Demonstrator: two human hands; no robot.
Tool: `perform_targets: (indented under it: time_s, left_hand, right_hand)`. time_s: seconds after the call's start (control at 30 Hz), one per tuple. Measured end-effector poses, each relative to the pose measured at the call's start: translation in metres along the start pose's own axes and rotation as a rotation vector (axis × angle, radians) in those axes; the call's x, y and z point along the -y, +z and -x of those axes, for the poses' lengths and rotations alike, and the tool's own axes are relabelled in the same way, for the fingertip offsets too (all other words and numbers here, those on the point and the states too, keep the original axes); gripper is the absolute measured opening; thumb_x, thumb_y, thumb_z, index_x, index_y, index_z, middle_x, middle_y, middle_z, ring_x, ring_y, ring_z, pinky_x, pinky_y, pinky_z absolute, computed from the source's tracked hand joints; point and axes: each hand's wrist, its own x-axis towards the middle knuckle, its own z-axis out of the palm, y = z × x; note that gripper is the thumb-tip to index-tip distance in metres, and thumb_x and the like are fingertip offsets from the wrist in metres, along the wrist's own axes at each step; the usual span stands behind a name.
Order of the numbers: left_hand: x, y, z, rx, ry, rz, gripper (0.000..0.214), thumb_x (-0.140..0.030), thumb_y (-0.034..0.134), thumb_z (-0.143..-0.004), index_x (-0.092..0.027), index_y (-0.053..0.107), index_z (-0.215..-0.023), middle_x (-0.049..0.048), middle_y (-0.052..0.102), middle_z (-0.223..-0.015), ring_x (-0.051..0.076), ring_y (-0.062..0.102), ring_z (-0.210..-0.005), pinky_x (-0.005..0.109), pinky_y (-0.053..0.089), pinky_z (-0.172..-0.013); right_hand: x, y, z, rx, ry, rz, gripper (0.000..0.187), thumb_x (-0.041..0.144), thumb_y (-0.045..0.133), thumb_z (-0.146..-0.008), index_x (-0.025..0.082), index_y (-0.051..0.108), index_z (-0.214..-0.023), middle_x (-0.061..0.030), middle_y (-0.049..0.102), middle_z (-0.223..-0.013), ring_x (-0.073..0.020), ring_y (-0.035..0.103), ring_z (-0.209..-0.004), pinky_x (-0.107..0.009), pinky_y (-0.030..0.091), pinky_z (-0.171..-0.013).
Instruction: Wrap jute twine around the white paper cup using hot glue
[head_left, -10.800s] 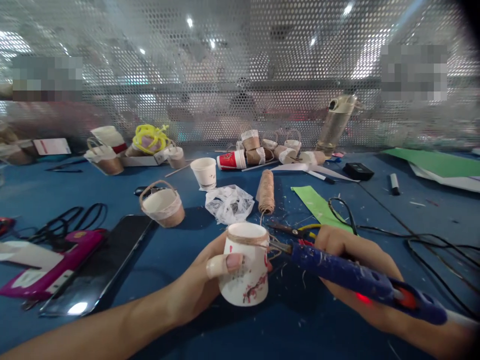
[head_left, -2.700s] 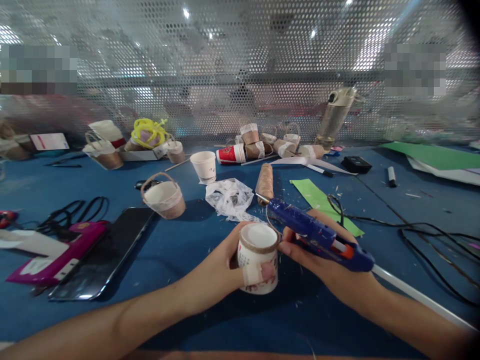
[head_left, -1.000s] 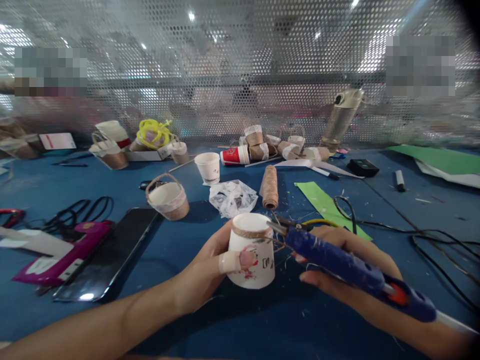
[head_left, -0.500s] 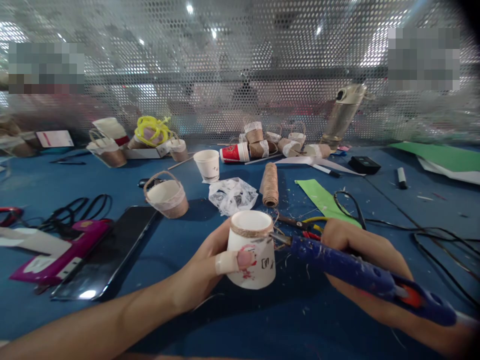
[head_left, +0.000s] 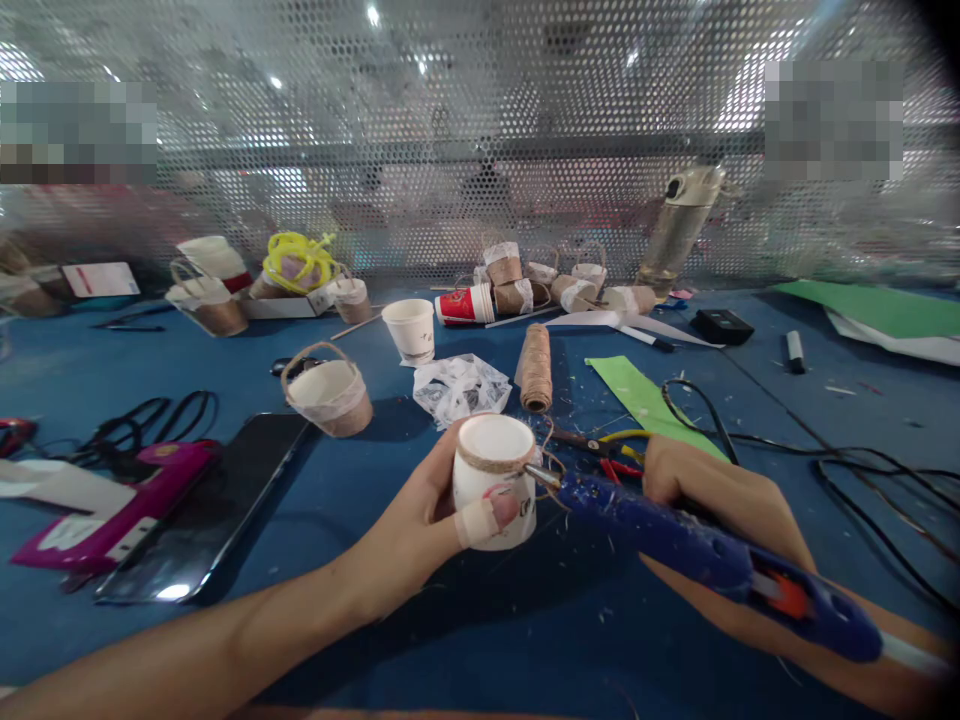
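Note:
My left hand (head_left: 439, 515), with tape round its thumb, is wrapped about a white paper cup (head_left: 491, 510). Brown twine (head_left: 491, 462) circles the cup just below its upper edge. My right hand (head_left: 727, 500) grips a blue hot glue gun (head_left: 660, 540), whose metal nozzle meets the twine on the cup's right side. A loose end of twine curls beside the nozzle. Behind the cup stands a spool of twine (head_left: 535, 370), and scissors with red and yellow handles (head_left: 619, 458) lie partly hidden by my right hand.
A twine-handled cup basket (head_left: 334, 400), a crumpled plastic bag (head_left: 459, 388) and a white cup (head_left: 409, 330) stand beyond my left hand. At left lie a phone (head_left: 210, 510) and a magenta glue gun (head_left: 127, 510). Black cables (head_left: 862, 470) run along the right; several small baskets line the mesh.
The cup has turned and tilted slightly in my left hand, so its printed side shows less. The glue gun has shifted a little left, its nozzle staying at the twine.

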Motion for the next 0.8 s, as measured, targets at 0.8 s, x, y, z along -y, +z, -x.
perform_targets:
  time_s: [0.8]
  left_hand:
    - [-0.0030, -0.0032, -0.0028, 0.037, -0.076, 0.010, 0.045, -0.033, 0.079, -0.072, -0.021, 0.061, -0.111, 0.0051, 0.068, -0.103, 0.021, 0.060, -0.091, 0.031, 0.050, -0.081]
  right_hand:
    - [0.0007, 0.0024, 0.0003, -0.042, -0.004, 0.071, 0.027, 0.008, 0.056, -0.080, 0.023, 0.036, -0.067, 0.0036, 0.043, -0.066, -0.0123, 0.039, -0.059, -0.025, 0.029, -0.053]
